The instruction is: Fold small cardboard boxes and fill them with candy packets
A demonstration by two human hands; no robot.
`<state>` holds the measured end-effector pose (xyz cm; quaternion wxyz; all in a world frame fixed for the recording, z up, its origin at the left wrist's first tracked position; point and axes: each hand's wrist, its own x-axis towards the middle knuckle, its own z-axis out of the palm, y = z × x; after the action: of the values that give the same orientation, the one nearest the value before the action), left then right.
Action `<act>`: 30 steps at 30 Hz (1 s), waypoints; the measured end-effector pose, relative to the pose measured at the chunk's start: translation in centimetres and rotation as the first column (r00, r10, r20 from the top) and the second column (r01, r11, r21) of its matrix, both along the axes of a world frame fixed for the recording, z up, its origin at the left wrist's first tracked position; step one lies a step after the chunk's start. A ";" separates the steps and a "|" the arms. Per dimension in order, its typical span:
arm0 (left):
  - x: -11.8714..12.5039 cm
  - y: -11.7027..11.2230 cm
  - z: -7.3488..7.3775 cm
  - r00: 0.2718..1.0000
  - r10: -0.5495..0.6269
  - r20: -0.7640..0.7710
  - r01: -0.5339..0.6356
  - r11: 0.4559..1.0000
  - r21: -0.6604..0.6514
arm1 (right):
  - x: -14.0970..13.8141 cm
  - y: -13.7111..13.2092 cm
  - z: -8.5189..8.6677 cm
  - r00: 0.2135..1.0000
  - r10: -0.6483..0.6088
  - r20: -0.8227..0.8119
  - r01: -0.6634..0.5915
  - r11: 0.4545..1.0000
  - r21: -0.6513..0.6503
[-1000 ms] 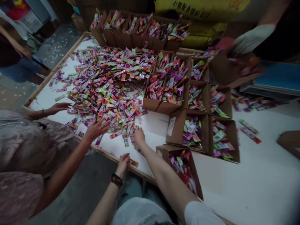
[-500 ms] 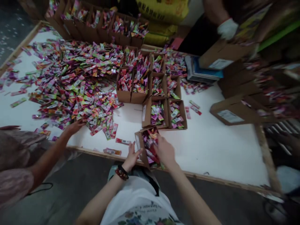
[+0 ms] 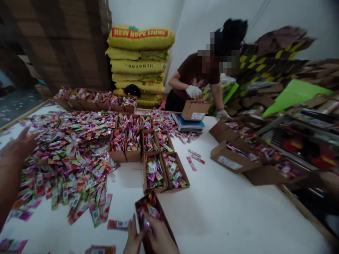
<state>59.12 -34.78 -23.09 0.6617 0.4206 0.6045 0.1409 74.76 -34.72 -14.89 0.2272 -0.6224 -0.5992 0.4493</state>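
A narrow brown cardboard box (image 3: 164, 216) filled with small, shiny stick packets stands at the near edge of the white table. My right hand (image 3: 158, 233) is inside its opening, fingers stretched over the packets and touching them. My left hand (image 3: 134, 237) is at the box's left side, fingers apart and pointing up, thumb reaching across toward the packets. Just left of it lies a single red packet (image 3: 118, 224). Beyond the box, two filled boxes (image 3: 176, 173) stand side by side.
A large heap of packets (image 3: 76, 158) covers the table's left, where another person's hand (image 3: 19, 150) reaches in. More filled boxes stand behind. Across the table, a gloved person (image 3: 201, 76) handles a box (image 3: 194, 110) on stacked books (image 3: 185, 123). Open boxes (image 3: 233, 157) line the right.
The view has tilted up, bringing the far wall and yellow sacks into sight. My right hand remains in the box and my left beside it. The neighbour's hand has lifted off the heap's near edge.
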 end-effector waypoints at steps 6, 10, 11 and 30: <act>-0.2 4.4 4.5 0.935 0.266 -0.233 -0.177 0.923 0.342 | 13.9 10.2 2.8 0.857 -0.421 0.297 0.259 0.850 0.459; 2.9 9.1 8.2 0.917 0.250 -0.310 -0.071 0.868 0.491 | 18.4 22.8 3.0 0.705 -0.050 0.707 -0.092 0.982 0.162; 4.1 10.5 9.2 0.914 0.210 -0.347 0.003 0.852 0.523 | 18.5 25.0 2.8 0.666 0.077 0.742 -0.173 0.983 0.054; 14.0 29.7 8.7 0.579 0.012 -0.815 0.603 0.667 0.438 | 25.2 40.7 0.5 0.589 0.234 0.774 -0.413 0.910 0.039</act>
<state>73.12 -5.04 -14.34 0.1535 0.7518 0.6402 0.0373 100.00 5.98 -14.43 -0.0627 -0.6032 -0.7866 0.1161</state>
